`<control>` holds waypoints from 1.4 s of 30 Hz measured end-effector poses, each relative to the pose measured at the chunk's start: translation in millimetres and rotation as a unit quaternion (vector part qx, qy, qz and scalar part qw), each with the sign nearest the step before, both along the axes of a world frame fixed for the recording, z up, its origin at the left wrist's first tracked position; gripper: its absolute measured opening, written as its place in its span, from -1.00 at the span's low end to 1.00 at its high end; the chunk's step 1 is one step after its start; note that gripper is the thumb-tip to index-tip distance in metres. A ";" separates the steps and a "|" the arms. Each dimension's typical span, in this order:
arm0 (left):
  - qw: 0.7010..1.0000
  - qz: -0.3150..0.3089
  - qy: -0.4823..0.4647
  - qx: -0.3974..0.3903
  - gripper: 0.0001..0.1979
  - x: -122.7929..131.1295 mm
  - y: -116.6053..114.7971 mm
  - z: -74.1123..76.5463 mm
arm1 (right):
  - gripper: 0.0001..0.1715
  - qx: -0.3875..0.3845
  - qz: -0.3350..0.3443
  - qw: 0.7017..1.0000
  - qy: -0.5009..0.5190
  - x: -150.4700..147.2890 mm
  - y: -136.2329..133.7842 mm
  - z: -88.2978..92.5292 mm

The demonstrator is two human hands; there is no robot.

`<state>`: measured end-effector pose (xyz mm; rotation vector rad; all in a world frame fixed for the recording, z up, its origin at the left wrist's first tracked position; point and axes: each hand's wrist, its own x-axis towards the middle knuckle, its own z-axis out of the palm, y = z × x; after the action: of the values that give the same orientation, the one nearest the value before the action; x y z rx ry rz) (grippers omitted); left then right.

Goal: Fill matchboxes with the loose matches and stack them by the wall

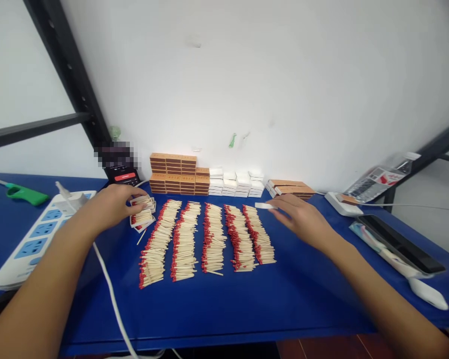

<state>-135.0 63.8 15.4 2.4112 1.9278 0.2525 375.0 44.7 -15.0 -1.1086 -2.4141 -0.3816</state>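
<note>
My left hand [115,205] is at the left of the table, its thumb and fingers closed on the edge of a white matchbox tray [148,200] with matches in it. Just below lies another filled tray [142,219], with a loose match [141,236] beside it. In my right hand [297,214] is a small white matchbox tray [264,205], pinched above the far end of the rightmost row of matches [261,239]. Several rows of red-tipped matches [214,239] run from back to front between my hands.
Brown matchboxes [179,183] and white trays [235,183] are stacked by the wall; flat matchbox sleeves [290,188] lie right of them. A power strip [41,239] and green lighter [26,194] are left. A plastic bottle [383,177] and black phone [400,244] are right.
</note>
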 end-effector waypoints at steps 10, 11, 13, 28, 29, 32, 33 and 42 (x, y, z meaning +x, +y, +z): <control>1.000 0.006 0.011 -0.005 -0.50 1.6 0.2 1.9 | -0.59 -0.187 -0.025 0.982 0.017 28.0 -6.2 -14.9; 1.000 0.004 0.011 -0.004 -0.51 1.7 0.2 2.0 | -0.57 -0.196 -0.023 0.980 0.020 28.1 -4.7 -13.9; 1.000 0.003 0.012 -0.005 -0.53 1.9 0.1 2.4 | -0.54 -0.216 -0.025 0.976 0.026 28.8 -0.3 -11.3; 0.999 0.021 0.029 -0.013 -0.48 3.3 -2.3 4.8 | -0.43 -0.313 -0.038 0.947 0.067 23.4 38.6 -10.8; 0.999 0.021 0.029 -0.013 -0.48 3.7 -2.6 5.0 | -0.38 -0.311 -0.046 0.947 0.069 23.3 36.6 -12.4; 0.999 0.026 0.035 -0.007 -0.48 5.3 -3.9 5.9 | -0.25 -0.298 -0.063 0.950 0.070 22.3 32.0 -14.9; 0.999 0.029 0.036 -0.008 -0.47 6.0 -4.3 6.3 | -0.26 -0.294 -0.061 0.951 0.071 21.6 31.4 -15.4; 0.999 0.040 0.032 -0.011 -0.46 7.2 -5.1 6.9 | -0.48 -0.299 -0.032 0.946 0.120 15.0 30.8 -10.3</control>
<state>-127.8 58.7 22.3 2.3606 2.0440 0.1599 390.0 75.4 -25.2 -1.3816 -2.3277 0.4814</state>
